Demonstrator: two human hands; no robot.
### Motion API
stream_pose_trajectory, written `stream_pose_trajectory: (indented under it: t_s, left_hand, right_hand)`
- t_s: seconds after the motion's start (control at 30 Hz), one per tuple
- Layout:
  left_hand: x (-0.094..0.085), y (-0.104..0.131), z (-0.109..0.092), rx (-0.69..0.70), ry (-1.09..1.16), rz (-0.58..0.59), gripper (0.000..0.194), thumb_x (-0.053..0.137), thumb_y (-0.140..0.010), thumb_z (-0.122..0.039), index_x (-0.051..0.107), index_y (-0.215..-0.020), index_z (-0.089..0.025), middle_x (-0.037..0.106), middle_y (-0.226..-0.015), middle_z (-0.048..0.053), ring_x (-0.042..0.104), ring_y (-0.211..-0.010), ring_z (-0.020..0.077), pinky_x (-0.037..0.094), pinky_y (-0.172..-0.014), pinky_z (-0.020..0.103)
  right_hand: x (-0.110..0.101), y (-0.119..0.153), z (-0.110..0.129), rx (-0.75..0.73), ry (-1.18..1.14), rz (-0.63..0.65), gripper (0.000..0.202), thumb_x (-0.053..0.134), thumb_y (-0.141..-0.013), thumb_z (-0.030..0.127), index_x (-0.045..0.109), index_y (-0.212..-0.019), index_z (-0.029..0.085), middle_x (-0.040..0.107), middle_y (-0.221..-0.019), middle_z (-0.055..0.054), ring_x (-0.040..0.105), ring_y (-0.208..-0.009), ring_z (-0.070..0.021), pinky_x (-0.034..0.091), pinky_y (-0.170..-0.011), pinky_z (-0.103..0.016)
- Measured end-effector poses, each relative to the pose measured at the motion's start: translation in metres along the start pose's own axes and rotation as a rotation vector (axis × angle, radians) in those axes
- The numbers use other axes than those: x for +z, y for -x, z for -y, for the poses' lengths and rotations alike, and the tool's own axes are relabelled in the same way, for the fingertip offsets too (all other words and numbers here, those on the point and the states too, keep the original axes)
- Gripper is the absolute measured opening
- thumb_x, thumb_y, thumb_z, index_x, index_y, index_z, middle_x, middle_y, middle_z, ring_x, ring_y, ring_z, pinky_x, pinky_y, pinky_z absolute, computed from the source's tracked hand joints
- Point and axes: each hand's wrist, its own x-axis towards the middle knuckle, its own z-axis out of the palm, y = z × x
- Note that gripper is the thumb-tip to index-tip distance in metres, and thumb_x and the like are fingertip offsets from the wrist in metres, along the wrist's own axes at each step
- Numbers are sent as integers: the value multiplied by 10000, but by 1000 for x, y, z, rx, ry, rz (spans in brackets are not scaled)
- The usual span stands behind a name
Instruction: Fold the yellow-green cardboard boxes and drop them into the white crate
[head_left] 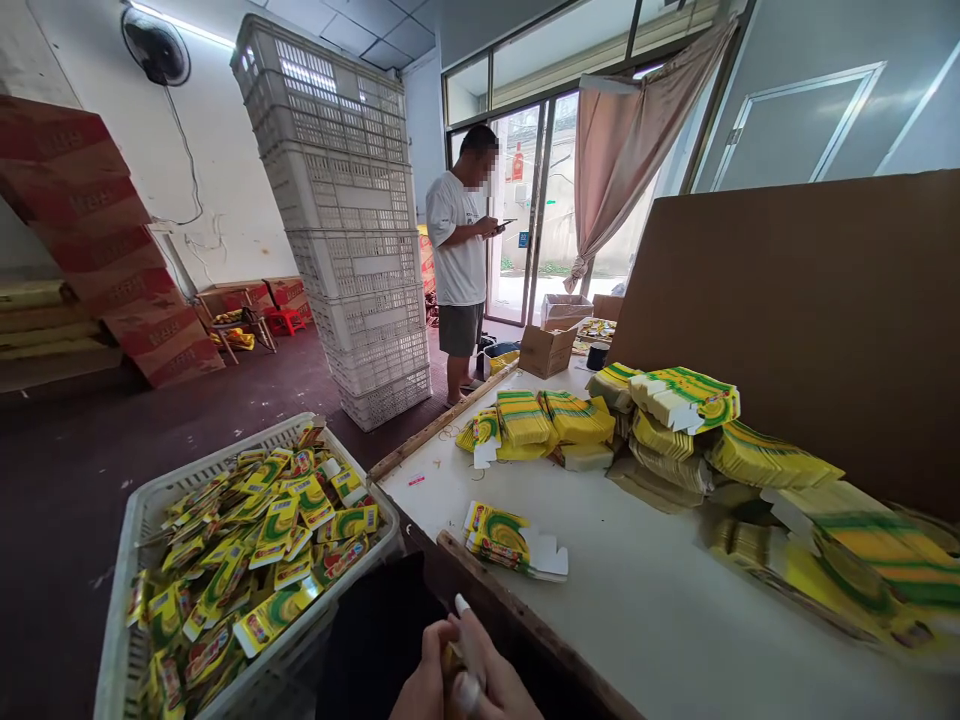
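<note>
At the bottom edge, my left hand [424, 672] and my right hand [491, 665] are together with curled fingers. Between them is a small yellowish item, mostly hidden by the fingers. White covers show on fingertips of my right hand. Just beyond my hands, a few flat yellow-green cartons [504, 535] with white flaps lie near the edge of the white table [600, 610]. Left of my hands stands a white crate [124, 560], filled with loose yellow cartons [277, 525].
Stacks of flat cartons [581, 418] line the table's far side, before a brown board [795, 320]. An open cardboard box [547, 352] stands at the table's far end. Behind are tall stacked crates [360, 210] and a standing person [459, 240] holding a phone.
</note>
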Motion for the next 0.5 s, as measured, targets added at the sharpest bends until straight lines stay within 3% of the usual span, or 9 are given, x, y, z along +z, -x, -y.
stream_pose_trajectory:
  t_s: [0.13, 0.23, 0.33, 0.43, 0.5]
  left_hand:
    - [6, 0, 2, 113, -6, -119, 351, 659, -650, -317, 603, -980, -212, 650, -785, 57, 635, -660, 233, 495, -652, 313]
    - [1, 3, 0, 201, -55, -221, 406, 689, -624, -311, 629, -1009, -196, 662, -932, 110, 656, -839, 276, 524, -771, 362]
    - [-16, 5, -2, 215, -162, -131, 407, 678, -660, -335, 635, -1043, -206, 679, -948, 92, 667, -868, 263, 548, -787, 360]
    - [-34, 3, -1, 231, -210, 16, 434, 683, -672, -327, 620, -1090, -225, 700, -958, 62, 683, -853, 229, 568, -760, 309]
    - [-42, 1, 2, 226, -209, 28, 501, 703, -635, -274, 606, -1123, -226, 712, -988, 54, 688, -866, 221, 570, -772, 288]
  right_hand:
    - [3, -2, -16, -33, 236, 24, 547, 638, -815, 376, 538, -1349, 308, 530, -1411, -78, 507, -1286, -294, 416, -1051, -419]
    - [-3, -4, -7, -37, 276, -33, 417, 502, -910, 312, 571, -1321, 293, 511, -1428, -70, 468, -1325, -259, 371, -1098, -428]
    - [-12, -6, 13, -74, 326, -42, 477, 459, -925, 279, 483, -1399, 227, 407, -1496, -110, 382, -1384, -242, 312, -1136, -430]
    - [-17, -7, 31, -99, 460, 105, 576, 543, -873, 259, 424, -1433, 193, 247, -1563, -149, 316, -1414, -263, 326, -1125, -396]
    - [-18, -8, 39, -67, 543, 180, 522, 560, -868, 259, 483, -1382, 208, 249, -1565, -158, 359, -1392, -272, 364, -1098, -368]
